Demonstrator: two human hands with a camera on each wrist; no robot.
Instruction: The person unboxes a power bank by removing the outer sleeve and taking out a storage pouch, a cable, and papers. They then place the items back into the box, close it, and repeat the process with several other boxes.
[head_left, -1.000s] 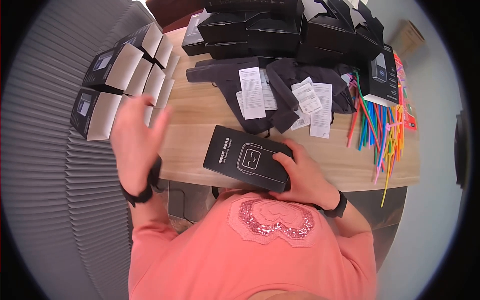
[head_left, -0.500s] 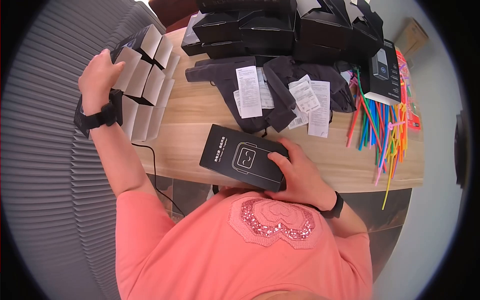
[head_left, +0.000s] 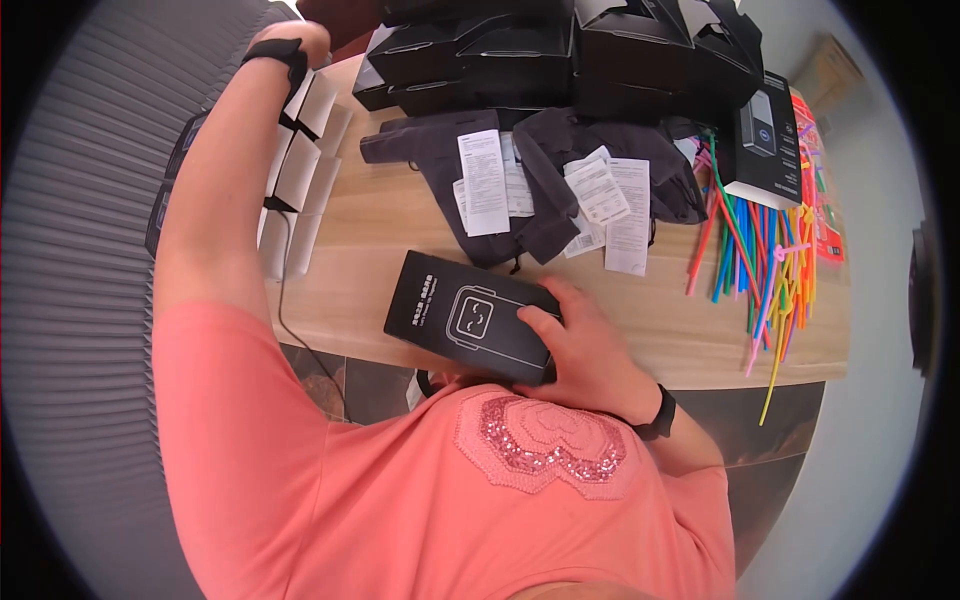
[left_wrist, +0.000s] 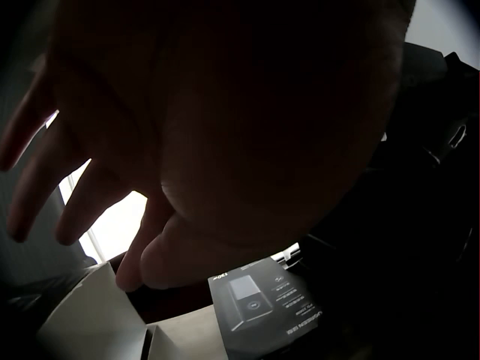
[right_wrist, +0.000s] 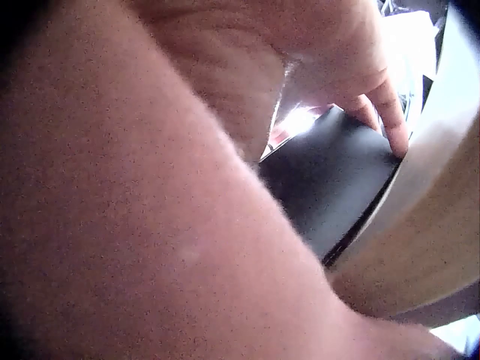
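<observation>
My right hand (head_left: 592, 352) grips the right end of a black box (head_left: 412, 306) with a line-drawn smiling device on top, at the table's front edge. The right wrist view has fingers of this hand (right_wrist: 330, 64) against the dark box (right_wrist: 326, 184). At the far left back, my left hand (head_left: 308, 40) is over the group of white-lined open boxes (head_left: 298, 168). In the left wrist view the left hand (left_wrist: 202, 142) has its fingers extended and holds nothing visible; a white box flap (left_wrist: 96, 319) and a printed black box (left_wrist: 262, 307) are below it.
Black boxes (head_left: 515, 70) are stacked along the back. Dark cloth pouches (head_left: 545, 150) with paper slips (head_left: 484, 185) lie mid-table. Colourful straws (head_left: 765, 265) lie at the right, beside an upright printed box (head_left: 768, 145). A cable (head_left: 283, 300) hangs at the left.
My left hand has moved up and away, from above the front of the left boxes to their back end. The right hand still holds the black box, which appears slightly further left.
</observation>
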